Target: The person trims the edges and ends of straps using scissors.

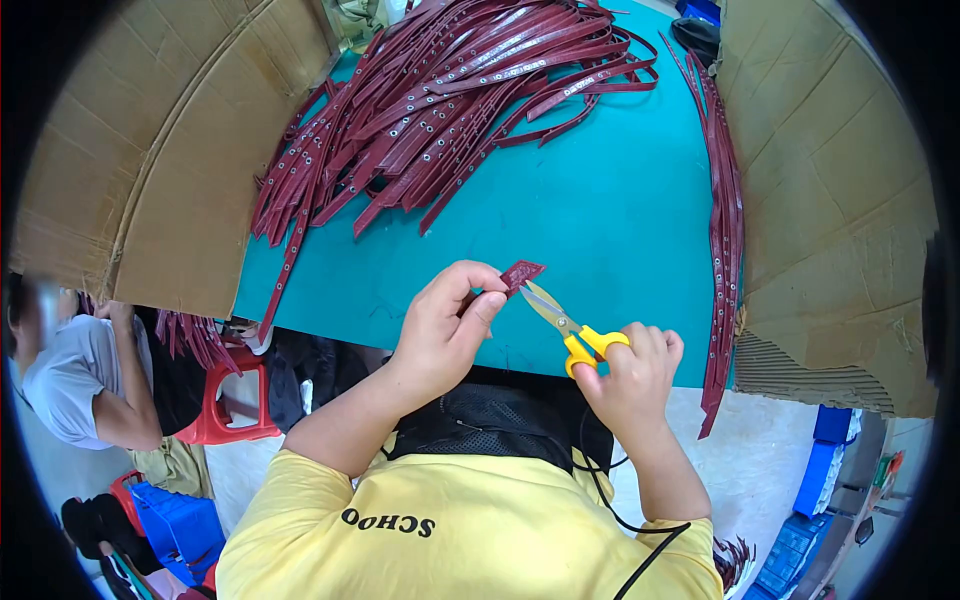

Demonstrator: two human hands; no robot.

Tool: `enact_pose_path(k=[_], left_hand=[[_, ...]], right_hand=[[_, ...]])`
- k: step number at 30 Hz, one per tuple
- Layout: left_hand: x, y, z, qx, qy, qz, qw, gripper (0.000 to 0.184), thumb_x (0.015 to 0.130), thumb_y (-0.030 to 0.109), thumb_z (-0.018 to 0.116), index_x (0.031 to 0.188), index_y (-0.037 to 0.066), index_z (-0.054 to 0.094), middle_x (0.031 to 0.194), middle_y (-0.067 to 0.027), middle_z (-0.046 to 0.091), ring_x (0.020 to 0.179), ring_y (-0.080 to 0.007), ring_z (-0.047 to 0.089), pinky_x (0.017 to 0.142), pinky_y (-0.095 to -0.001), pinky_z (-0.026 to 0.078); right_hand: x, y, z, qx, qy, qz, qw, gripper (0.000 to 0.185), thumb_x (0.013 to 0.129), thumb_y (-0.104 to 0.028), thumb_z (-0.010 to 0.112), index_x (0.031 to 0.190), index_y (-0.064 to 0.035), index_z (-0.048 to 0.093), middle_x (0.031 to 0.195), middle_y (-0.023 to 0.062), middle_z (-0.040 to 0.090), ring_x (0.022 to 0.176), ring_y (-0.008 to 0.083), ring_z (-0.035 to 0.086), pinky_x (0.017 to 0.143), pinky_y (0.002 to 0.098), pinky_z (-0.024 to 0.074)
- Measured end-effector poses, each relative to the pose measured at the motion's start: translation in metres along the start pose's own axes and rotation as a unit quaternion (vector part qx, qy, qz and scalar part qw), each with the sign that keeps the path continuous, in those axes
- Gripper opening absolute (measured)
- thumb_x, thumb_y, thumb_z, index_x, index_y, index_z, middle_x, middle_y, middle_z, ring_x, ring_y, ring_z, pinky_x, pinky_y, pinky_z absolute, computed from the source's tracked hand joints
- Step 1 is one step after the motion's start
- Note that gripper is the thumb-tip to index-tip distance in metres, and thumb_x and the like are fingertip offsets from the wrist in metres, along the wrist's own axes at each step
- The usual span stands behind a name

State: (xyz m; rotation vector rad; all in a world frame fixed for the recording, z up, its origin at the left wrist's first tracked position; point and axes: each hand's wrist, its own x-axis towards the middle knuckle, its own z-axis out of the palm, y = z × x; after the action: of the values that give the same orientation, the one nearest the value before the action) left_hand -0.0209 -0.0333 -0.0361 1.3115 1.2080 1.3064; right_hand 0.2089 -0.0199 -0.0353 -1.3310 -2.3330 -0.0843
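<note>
Left hand [445,325] pinched, right hand [635,372] curled

Your left forearm [345,425] slanted forward and inward, and the left thumb [482,315] and forefinger [472,275] came close together at their tips. Your right forearm [662,470] rose more steeply, leaning slightly inward, with the fingers bent and the right thumb [588,382] pointing toward your left side. Both hands were raised before you, apart, the left farther forward.

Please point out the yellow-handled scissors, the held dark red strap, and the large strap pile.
Yellow-handled scissors [563,325]: head view, on the pivot.
Held dark red strap [523,272]: head view, on its visible end.
Large strap pile [440,102]: head view, near its middle.
</note>
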Motion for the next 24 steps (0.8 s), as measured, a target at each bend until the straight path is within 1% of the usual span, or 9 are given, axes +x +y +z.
enact_pose_path(k=[3,6,9,12,16,19,22,24], left_hand=[[0.001,-0.002,0.003,0.071,0.036,0.047,0.996,0.007,0.089,0.004,0.059,0.095,0.003,0.056,0.089,-0.0068,0.058,0.068,-0.0128,0.055,0.059,-0.0269,0.045],[0.005,0.000,0.004,0.158,0.057,0.150,0.974,0.008,0.086,0.003,0.060,0.094,0.003,0.057,0.089,-0.0100,0.059,0.069,-0.0190,0.056,0.060,-0.0289,0.045],[0.005,-0.001,0.004,0.153,0.057,0.141,0.976,0.009,0.086,0.002,0.060,0.093,0.002,0.057,0.089,-0.0118,0.059,0.071,-0.0227,0.057,0.062,-0.0296,0.045],[0.003,0.001,0.004,0.126,0.044,0.104,0.986,0.005,0.087,0.003,0.059,0.091,0.002,0.056,0.091,-0.0088,0.056,0.078,-0.0159,0.053,0.069,-0.0270,0.043],[0.004,0.000,0.003,0.136,0.047,0.123,0.982,0.005,0.087,0.003,0.058,0.090,0.002,0.055,0.090,-0.0101,0.056,0.078,-0.0190,0.053,0.071,-0.0284,0.044],[0.003,0.001,0.004,0.149,0.050,0.139,0.978,0.005,0.087,0.004,0.058,0.090,0.002,0.054,0.090,-0.0111,0.056,0.080,-0.0218,0.054,0.072,-0.0301,0.044],[0.002,0.000,0.005,0.159,0.054,0.154,0.974,0.006,0.088,0.004,0.058,0.090,0.003,0.053,0.090,-0.0118,0.056,0.082,-0.0240,0.055,0.073,-0.0314,0.044],[0.002,-0.001,0.005,0.162,0.055,0.154,0.973,0.006,0.088,0.004,0.058,0.090,0.003,0.052,0.090,-0.0122,0.057,0.082,-0.0247,0.056,0.074,-0.0320,0.045]], right_hand=[[0.001,-0.003,-0.001,-0.001,-0.010,0.011,1.000,0.027,0.054,-0.024,0.075,0.062,-0.0076,0.056,0.075,0.0060,0.050,0.073,0.0239,0.049,0.074,0.0411,0.0315],[0.001,-0.004,-0.001,0.002,-0.019,0.017,1.000,0.026,0.054,-0.023,0.075,0.063,-0.0072,0.056,0.074,0.0064,0.050,0.073,0.0243,0.049,0.074,0.0408,0.0319],[0.000,-0.003,0.001,0.003,-0.023,0.014,1.000,0.027,0.054,-0.026,0.077,0.063,-0.0082,0.058,0.073,0.0059,0.050,0.072,0.0234,0.049,0.073,0.0409,0.0309],[0.000,-0.002,0.002,0.003,-0.020,0.009,1.000,0.028,0.054,-0.027,0.078,0.063,-0.0084,0.059,0.072,0.0057,0.050,0.072,0.0230,0.050,0.072,0.0410,0.0305],[-0.001,-0.006,0.003,0.003,-0.018,0.009,1.000,0.028,0.054,-0.027,0.078,0.062,-0.0081,0.059,0.072,0.0061,0.051,0.072,0.0235,0.050,0.072,0.0413,0.0308],[-0.002,-0.010,0.000,0.008,-0.027,0.019,0.999,0.025,0.056,-0.022,0.075,0.061,-0.0069,0.055,0.072,0.0072,0.050,0.071,0.0247,0.050,0.074,0.0414,0.0325],[-0.003,-0.012,0.000,0.011,-0.032,0.019,0.999,0.025,0.056,-0.021,0.075,0.060,-0.0065,0.055,0.071,0.0075,0.050,0.071,0.0251,0.050,0.074,0.0418,0.0328],[-0.004,-0.011,0.000,0.010,-0.037,0.013,0.999,0.027,0.056,-0.023,0.078,0.061,-0.0065,0.057,0.071,0.0077,0.050,0.071,0.0250,0.050,0.074,0.0419,0.0327]])
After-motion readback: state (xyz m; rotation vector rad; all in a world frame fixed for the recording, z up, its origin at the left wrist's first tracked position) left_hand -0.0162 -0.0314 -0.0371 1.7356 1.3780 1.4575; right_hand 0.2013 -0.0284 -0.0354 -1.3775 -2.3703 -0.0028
